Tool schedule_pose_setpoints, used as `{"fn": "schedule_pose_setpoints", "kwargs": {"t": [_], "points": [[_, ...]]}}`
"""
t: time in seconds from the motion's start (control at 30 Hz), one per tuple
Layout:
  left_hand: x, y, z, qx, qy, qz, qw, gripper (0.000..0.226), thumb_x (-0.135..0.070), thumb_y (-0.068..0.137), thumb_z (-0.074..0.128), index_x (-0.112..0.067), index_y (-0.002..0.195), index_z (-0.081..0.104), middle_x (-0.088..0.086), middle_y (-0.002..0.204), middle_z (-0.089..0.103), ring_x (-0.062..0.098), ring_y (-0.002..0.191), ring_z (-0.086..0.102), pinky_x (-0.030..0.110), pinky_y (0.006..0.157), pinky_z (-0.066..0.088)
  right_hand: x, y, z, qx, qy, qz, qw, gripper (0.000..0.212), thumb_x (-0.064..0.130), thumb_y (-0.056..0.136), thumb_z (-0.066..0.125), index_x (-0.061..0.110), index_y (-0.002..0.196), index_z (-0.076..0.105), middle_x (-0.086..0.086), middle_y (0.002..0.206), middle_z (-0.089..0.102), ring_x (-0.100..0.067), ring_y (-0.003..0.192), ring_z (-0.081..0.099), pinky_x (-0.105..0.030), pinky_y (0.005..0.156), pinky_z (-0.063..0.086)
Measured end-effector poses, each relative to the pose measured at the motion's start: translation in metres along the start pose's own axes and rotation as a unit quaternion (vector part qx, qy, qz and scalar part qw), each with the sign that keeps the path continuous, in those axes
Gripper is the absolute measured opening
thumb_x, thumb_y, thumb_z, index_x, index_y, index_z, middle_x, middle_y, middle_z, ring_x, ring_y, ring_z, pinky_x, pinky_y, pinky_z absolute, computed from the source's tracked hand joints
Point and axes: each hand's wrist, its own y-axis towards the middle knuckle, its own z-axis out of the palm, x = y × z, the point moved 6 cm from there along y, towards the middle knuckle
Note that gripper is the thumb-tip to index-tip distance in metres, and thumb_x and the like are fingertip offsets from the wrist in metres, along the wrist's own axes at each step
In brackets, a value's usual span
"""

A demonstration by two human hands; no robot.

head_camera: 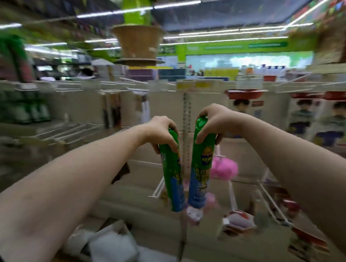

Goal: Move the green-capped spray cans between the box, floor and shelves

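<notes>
Two tall green and blue spray cans hang upright side by side in front of a shop display wall. My left hand (161,131) grips the top of the left can (173,176) from above, fingers curled round its green cap. My right hand (213,122) grips the top of the right can (201,171) the same way. The two cans almost touch at the bottom. Both arms reach forward at about chest height. The picture is blurred by motion.
White wire hooks (70,131) stick out of the beige pegboard wall (165,105). A pink puff (223,169) hangs behind the cans. Boxed goods (304,119) hang at the right, green bottles (29,110) at the left. Packaged items (237,221) lie lower down.
</notes>
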Motion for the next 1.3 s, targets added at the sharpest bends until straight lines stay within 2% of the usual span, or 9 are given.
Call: {"fn": "schedule_pose_setpoints", "kwargs": {"t": [0.13, 0.27, 0.43, 0.57, 0.73, 0.83, 1.1, 1.3], "points": [[0.093, -0.045, -0.056, -0.049, 0.005, -0.056, 0.997, 0.049, -0.02, 0.067, 0.093, -0.015, 0.108, 0.068, 0.007, 0.106, 0.064, 0.024, 0.09, 0.068, 0.034, 0.058, 0.062, 0.088, 0.04, 0.068, 0.051, 0.004, -0.05, 0.997, 0.054, 0.014, 0.062, 0.095, 0.006, 0.105, 0.065, -0.014, 0.099, 0.07, -0.03, 0.086, 0.073, -0.044, 0.058, 0.063], [0.183, -0.095, -0.11, -0.085, 0.006, -0.116, 0.99, 0.048, -0.02, 0.064, 0.095, -0.016, 0.104, 0.07, 0.007, 0.104, 0.064, 0.025, 0.088, 0.068, 0.035, 0.055, 0.062, 0.173, 0.072, 0.14, 0.099, 0.001, -0.096, 0.991, 0.054, 0.014, 0.062, 0.095, 0.005, 0.105, 0.064, -0.014, 0.1, 0.07, -0.03, 0.084, 0.073, -0.044, 0.059, 0.063], [0.286, -0.161, -0.166, -0.108, 0.018, -0.185, 0.977, 0.049, -0.017, 0.066, 0.094, -0.014, 0.109, 0.069, 0.006, 0.106, 0.062, 0.022, 0.089, 0.065, 0.037, 0.056, 0.062, 0.273, 0.103, 0.228, 0.146, 0.004, -0.143, 0.979, 0.056, 0.014, 0.061, 0.096, 0.005, 0.106, 0.064, -0.013, 0.101, 0.07, -0.029, 0.083, 0.073, -0.043, 0.058, 0.063], [0.357, -0.219, -0.202, -0.136, 0.064, -0.232, 0.961, 0.051, -0.026, 0.064, 0.095, -0.02, 0.107, 0.069, 0.001, 0.106, 0.059, 0.014, 0.088, 0.059, 0.027, 0.051, 0.059, 0.35, 0.117, 0.295, 0.174, 0.0, -0.186, 0.967, 0.059, 0.016, 0.06, 0.097, 0.004, 0.108, 0.064, -0.012, 0.1, 0.068, -0.029, 0.083, 0.073, -0.044, 0.06, 0.063], [0.432, -0.284, -0.234, -0.159, 0.066, -0.306, 0.936, 0.057, -0.026, 0.064, 0.095, -0.018, 0.114, 0.068, 0.001, 0.11, 0.057, 0.022, 0.096, 0.06, 0.037, 0.062, 0.064, 0.432, 0.123, 0.371, 0.224, -0.005, -0.235, 0.946, 0.055, 0.017, 0.061, 0.096, 0.004, 0.104, 0.064, -0.012, 0.1, 0.069, -0.029, 0.082, 0.073, -0.044, 0.06, 0.063], [0.468, -0.32, -0.244, -0.177, 0.039, -0.346, 0.92, 0.055, -0.021, 0.065, 0.095, -0.016, 0.113, 0.068, 0.004, 0.11, 0.055, 0.026, 0.095, 0.061, 0.039, 0.059, 0.064, 0.475, 0.125, 0.414, 0.249, -0.009, -0.263, 0.932, 0.054, 0.017, 0.061, 0.096, 0.005, 0.101, 0.063, -0.012, 0.097, 0.068, -0.029, 0.079, 0.073, -0.044, 0.058, 0.063], [0.558, -0.401, -0.256, -0.21, 0.002, -0.457, 0.864, 0.051, -0.015, 0.068, 0.092, -0.015, 0.111, 0.065, 0.01, 0.112, 0.056, 0.031, 0.094, 0.066, 0.041, 0.058, 0.063, 0.575, 0.12, 0.522, 0.351, -0.041, -0.349, 0.868, 0.058, 0.014, 0.062, 0.095, 0.009, 0.108, 0.061, -0.011, 0.105, 0.065, -0.029, 0.086, 0.071, -0.044, 0.059, 0.063], [0.612, -0.452, -0.273, -0.234, -0.013, -0.536, 0.811, 0.048, -0.016, 0.07, 0.091, -0.015, 0.109, 0.064, 0.011, 0.11, 0.06, 0.03, 0.093, 0.068, 0.043, 0.063, 0.064, 0.645, 0.118, 0.594, 0.419, -0.058, -0.422, 0.802, 0.07, 0.014, 0.065, 0.093, 0.011, 0.124, 0.055, -0.006, 0.109, 0.06, -0.026, 0.091, 0.067, -0.041, 0.061, 0.064]]}}
